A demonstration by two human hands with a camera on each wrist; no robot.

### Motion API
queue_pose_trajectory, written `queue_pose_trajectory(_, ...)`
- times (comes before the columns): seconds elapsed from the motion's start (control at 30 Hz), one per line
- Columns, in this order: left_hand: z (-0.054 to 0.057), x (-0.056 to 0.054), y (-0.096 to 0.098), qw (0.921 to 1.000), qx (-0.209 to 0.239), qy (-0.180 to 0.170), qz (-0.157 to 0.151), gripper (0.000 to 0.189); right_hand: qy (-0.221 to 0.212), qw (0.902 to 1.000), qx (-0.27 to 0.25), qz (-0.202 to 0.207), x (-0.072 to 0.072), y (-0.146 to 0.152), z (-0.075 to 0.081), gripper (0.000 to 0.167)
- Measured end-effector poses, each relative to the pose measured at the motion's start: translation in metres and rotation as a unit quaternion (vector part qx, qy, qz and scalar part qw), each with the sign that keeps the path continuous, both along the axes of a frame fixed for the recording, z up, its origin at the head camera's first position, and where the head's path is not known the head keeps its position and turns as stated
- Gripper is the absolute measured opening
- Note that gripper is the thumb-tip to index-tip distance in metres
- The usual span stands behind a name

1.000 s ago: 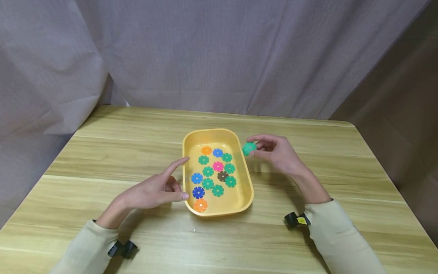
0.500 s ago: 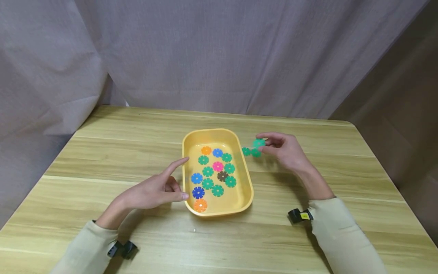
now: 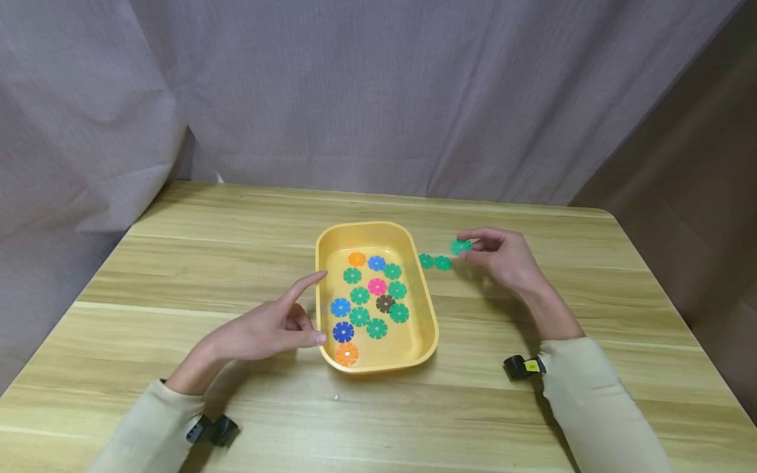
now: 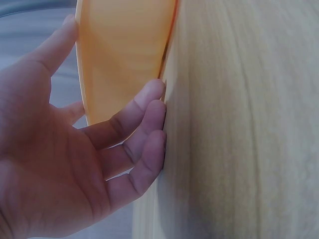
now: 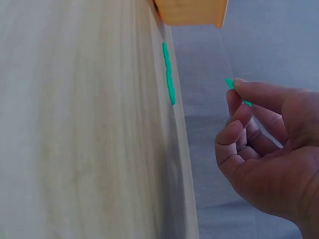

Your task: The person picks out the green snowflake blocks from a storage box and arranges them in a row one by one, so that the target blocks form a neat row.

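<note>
A yellow tray [image 3: 430, 355] holds several notched plastic discs, among them an orange disc [image 3: 346, 355], a pink disc [image 3: 377, 286] and a brown disc [image 3: 385, 303]. My left hand [image 3: 260, 328] touches the tray's left rim with index finger and thumb; in the left wrist view its other fingers [image 4: 153, 119] rest against the table. Right of the tray, my right hand [image 3: 503, 259] pinches a green disc [image 3: 460, 247] between thumb and fingers, raised above the table. Two green discs [image 3: 442, 263] lie side by side on the table, between the tray and that hand.
The wooden table [image 3: 266, 407] spreads around the tray on all sides. A grey curtain [image 3: 331, 98] hangs behind its far edge. A tiny white speck [image 3: 336, 397] lies in front of the tray.
My right hand has moved right, away from the tray, with a green disc in its fingers. Two green discs now show uncovered on the table. The left hand stays at the rim.
</note>
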State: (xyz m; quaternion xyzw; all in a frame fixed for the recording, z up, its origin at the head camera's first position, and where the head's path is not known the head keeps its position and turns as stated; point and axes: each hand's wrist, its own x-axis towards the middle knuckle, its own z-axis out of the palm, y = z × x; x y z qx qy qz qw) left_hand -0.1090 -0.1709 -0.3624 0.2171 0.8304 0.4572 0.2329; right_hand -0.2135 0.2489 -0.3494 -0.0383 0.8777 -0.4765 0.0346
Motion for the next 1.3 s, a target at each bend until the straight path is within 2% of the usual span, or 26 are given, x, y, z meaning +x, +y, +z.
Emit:
queue_pose_trajectory(0.3, 0.001, 0.000, 0.000, 1.0000, -0.003, 0.002, 0.000, 0.099, -0.048, 0.9986, 0.019, 0.014, -0.004, 0.006, -0.005, 0.040)
queue_pose_trajectory(0.67, 0.000, 0.000, 0.000, 1.0000, -0.004, 0.001, -0.001, 0.100, -0.065, 0.9953, 0.063, 0.036, -0.007, 0.009, -0.012, 0.038)
queue_pose_trajectory(1.3, 0.000, -0.001, 0.000, 1.0000, -0.007, -0.001, 0.002, 0.100, -0.071, 0.9938, 0.057, 0.063, -0.010, 0.012, -0.017, 0.039)
